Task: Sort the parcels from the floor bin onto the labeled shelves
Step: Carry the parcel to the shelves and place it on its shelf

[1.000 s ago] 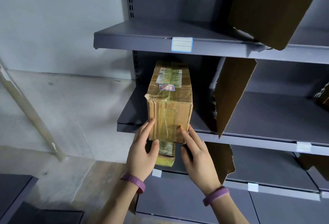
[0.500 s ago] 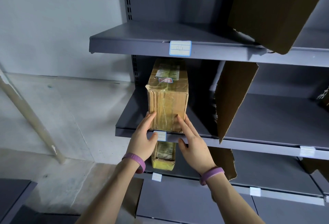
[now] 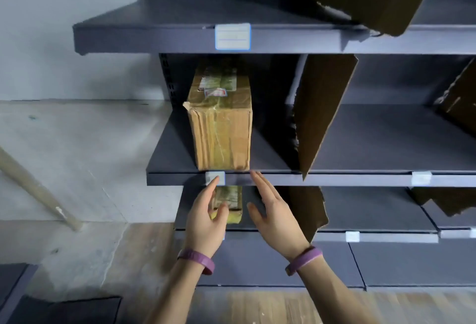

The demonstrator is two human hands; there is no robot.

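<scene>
1. A wide purple wristband circles the wrist of the left hand; its face is faintly textured.
2. A second purple wristband, smooth, circles the wrist of the right hand.
3. Both forearms are bare down to the lower edge.

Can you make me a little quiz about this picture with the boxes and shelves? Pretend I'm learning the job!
1. True or false: the left hand and the right hand are both wrapped round the tall parcel.
2. Where does the tall parcel stand, compared with the cardboard divider? A) to its left B) to its right C) on top of it
3. Fill in the gap: each wrist wears a ____ band.

Key
1. False: both hands are open with straight fingers, down by the shelf's front edge.
2. A
3. purple
</scene>
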